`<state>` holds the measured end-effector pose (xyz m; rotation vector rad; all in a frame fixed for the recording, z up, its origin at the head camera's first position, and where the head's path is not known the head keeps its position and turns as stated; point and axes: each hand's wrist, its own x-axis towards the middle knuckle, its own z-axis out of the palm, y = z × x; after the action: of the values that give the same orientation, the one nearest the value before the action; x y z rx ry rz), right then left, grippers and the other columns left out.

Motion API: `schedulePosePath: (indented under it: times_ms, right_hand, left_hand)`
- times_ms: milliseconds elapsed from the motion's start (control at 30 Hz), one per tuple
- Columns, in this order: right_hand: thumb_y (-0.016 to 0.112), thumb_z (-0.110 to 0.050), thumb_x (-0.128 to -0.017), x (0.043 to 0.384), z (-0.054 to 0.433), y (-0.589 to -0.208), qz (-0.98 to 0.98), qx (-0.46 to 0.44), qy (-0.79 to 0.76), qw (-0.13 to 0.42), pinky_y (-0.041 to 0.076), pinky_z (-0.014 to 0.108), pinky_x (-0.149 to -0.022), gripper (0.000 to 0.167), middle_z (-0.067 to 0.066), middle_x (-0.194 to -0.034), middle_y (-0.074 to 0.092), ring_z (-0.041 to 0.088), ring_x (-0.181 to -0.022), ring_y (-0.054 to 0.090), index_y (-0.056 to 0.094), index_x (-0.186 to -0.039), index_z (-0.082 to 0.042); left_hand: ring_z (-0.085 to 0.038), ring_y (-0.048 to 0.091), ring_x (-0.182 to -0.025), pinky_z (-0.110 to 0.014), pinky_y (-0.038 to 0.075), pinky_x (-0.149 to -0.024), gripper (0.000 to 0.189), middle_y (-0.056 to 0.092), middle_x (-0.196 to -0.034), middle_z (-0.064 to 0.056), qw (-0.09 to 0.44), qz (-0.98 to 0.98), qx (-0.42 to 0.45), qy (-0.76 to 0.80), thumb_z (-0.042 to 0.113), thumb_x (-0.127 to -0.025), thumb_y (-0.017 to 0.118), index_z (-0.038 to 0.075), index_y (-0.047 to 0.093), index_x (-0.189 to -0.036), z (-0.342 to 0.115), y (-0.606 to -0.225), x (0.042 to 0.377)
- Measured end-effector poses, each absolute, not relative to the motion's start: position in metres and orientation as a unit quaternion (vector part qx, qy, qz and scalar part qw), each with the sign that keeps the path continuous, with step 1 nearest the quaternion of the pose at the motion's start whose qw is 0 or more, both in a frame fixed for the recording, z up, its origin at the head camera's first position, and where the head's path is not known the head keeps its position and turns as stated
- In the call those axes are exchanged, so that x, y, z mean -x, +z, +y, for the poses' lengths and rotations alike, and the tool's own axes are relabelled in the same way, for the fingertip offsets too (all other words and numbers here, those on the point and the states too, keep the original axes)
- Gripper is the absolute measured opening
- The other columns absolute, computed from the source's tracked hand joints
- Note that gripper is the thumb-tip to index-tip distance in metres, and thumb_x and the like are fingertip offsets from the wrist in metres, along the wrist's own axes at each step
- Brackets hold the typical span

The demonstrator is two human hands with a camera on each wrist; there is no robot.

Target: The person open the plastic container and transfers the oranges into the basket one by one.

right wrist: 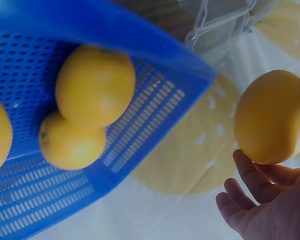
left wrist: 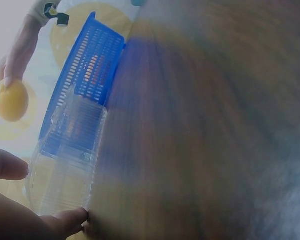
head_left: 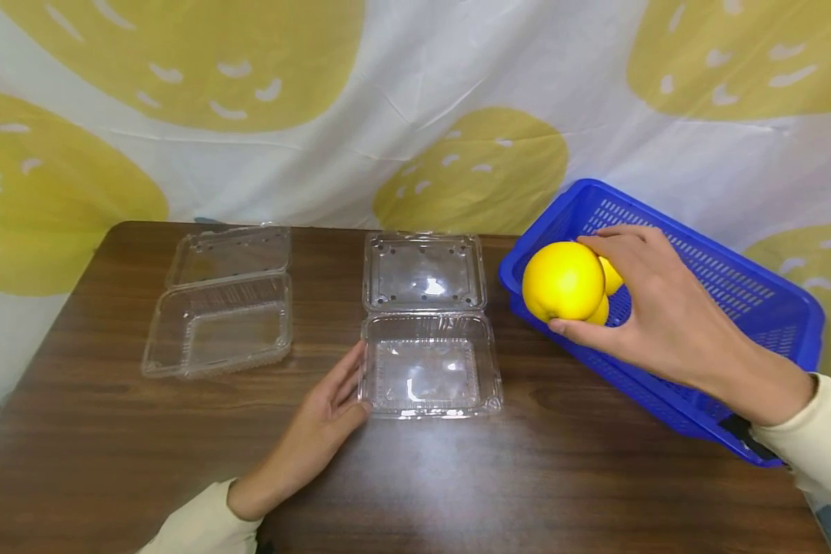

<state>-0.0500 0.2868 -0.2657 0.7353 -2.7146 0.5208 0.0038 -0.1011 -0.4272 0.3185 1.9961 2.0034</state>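
My right hand (head_left: 658, 308) holds a yellow orange (head_left: 564, 281) between thumb and fingers, above the left end of a blue plastic basket (head_left: 748, 285). Two more oranges (right wrist: 95, 87) show inside the basket in the right wrist view, with part of another at its left edge. An open clear plastic clamshell container (head_left: 425, 373) lies mid-table, its lid (head_left: 424, 273) folded back toward the wall. At its left side, my left hand (head_left: 328, 408) grips the front left corner, fingers along the side and thumb at the front edge.
A second open clear clamshell container (head_left: 221, 327) lies on the left of the brown wooden table (head_left: 422, 485). Behind the table hangs a white cloth (head_left: 429, 69) with large yellow shapes. The basket stands at an angle along the right side of the table.
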Motion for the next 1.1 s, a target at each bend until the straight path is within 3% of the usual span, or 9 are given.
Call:
schedulePosePath:
  times_ms: [800,1100]
  right_hand:
    - [0.101,-0.031,-0.072,0.066,0.327,-0.282,-0.958,-0.198,0.166,0.122,0.043,0.067,-0.105,0.081,0.029,-0.132,0.069,0.051,-0.129,0.051,0.067,-0.135,0.008]
    - [0.098,-0.035,-0.078,0.070,0.337,-0.292,-0.966,-0.184,0.151,0.097,0.045,0.069,-0.099,0.082,0.031,-0.129,0.068,0.052,-0.126,0.049,0.064,-0.137,0.010]
  left_hand:
    - [-0.042,0.031,-0.162,-0.035,0.039,-0.124,0.084,0.019,-0.180,-0.022,0.146,0.696,-0.113,0.694,-0.005,-0.100,0.061,-0.003,0.020,-0.173,-0.102,-0.429,-0.004]
    - [-0.044,0.030,-0.162,-0.036,0.038,-0.124,0.083,0.018,-0.180,-0.024,0.142,0.692,-0.119,0.697,-0.002,-0.100,0.062,-0.004,0.020,-0.172,-0.102,-0.427,-0.005]
